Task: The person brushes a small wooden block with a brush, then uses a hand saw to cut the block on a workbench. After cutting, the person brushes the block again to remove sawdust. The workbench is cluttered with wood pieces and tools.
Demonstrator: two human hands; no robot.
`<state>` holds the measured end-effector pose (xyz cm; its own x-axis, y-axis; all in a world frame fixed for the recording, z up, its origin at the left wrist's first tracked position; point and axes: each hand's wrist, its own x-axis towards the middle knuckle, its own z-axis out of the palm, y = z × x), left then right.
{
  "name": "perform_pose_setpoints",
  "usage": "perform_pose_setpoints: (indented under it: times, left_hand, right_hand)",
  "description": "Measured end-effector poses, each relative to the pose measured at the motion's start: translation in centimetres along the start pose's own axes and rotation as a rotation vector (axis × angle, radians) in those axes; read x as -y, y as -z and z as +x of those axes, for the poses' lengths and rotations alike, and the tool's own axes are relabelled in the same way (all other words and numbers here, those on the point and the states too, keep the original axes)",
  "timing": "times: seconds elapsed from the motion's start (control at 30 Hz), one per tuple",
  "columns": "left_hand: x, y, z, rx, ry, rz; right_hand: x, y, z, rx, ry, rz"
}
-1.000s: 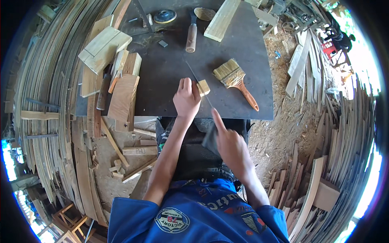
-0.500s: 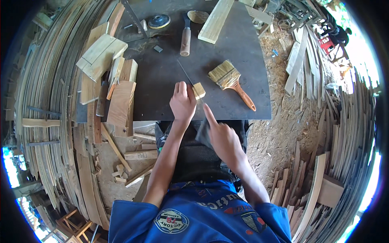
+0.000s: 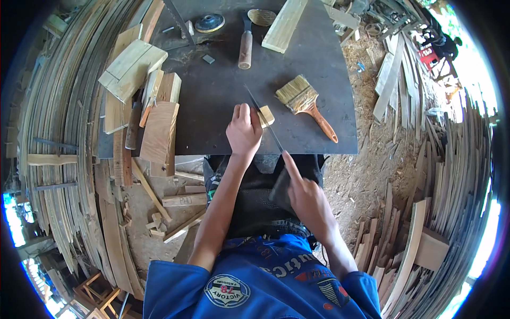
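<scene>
My left hand (image 3: 245, 128) is closed and presses a small pale wood block (image 3: 266, 116) on the dark table, near its front edge. My right hand (image 3: 309, 201), lower and to the right, is wrapped round the handle of a hand saw (image 3: 275, 137), with the index finger stretched along it. Seen nearly edge-on, the thin blade slants up and left across the block, close by my left fingers. The dark handle is blurred and partly behind my right hand. Right of the block lies a wide paintbrush (image 3: 307, 106) with a brown wooden handle.
On the dark table (image 3: 212, 117), wood blocks (image 3: 159, 130) are piled at the left. Farther back lie a wooden-handled tool (image 3: 245, 50), a round disc (image 3: 209, 23), a small grey piece (image 3: 208, 59) and a pale board (image 3: 284, 26). Stacked planks (image 3: 451, 175) flank both sides.
My right hand has drawn the saw back toward my body and slightly right, its blade sliding across the block. My left hand still holds the block in place.
</scene>
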<state>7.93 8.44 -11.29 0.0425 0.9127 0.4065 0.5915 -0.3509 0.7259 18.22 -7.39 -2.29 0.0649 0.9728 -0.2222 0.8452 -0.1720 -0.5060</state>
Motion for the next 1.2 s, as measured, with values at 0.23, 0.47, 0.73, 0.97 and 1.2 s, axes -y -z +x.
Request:
perform_pose_setpoints:
  times: [0.23,0.47,0.73,0.97,1.2]
  left_hand:
    - [-0.2,-0.3,-0.1,-0.018,0.018,0.021]
    - [0.4,0.0,-0.1,-0.043,-0.062,0.024]
    - [0.1,-0.1,0.0,-0.016,-0.057,0.057]
    - [0.3,-0.4,-0.2,-0.060,-0.047,0.063]
    - [0.2,-0.3,-0.1,-0.026,-0.044,0.034]
  right_hand:
    - [0.3,-1.7,3.9,-0.151,0.103,-0.032]
    - [1.1,1.5,-3.4,0.044,-0.038,-0.036]
    - [0.0,-2.7,6.3,-0.123,0.121,0.006]
    - [-1.0,-1.7,-1.1,-0.032,0.080,0.067]
    - [-0.8,-2.3,2.8,-0.052,0.167,-0.024]
